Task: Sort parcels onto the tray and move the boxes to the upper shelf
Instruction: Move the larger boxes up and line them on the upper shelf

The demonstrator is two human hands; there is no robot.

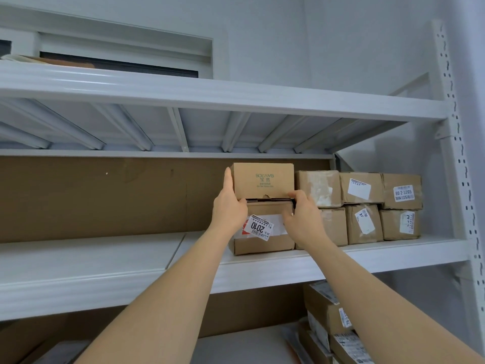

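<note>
Boxes on white shelf (pixel 105 254) — six-box stack (pixel 359 206) just right of right hand. Labelled box (pixel 262 244) under both hands, on shelf. Printed box (pixel 263 179) atop it, between hands. Left hand (pixel 229 208) clasping printed box's left side, thumb up its edge. Right hand (pixel 301 216) gripping its lower right corner.

Brown cardboard boxes (pixel 263 179) carry teal print or white barcode labels (pixel 258 227); the shelf (pixel 105 261) is white.
</note>
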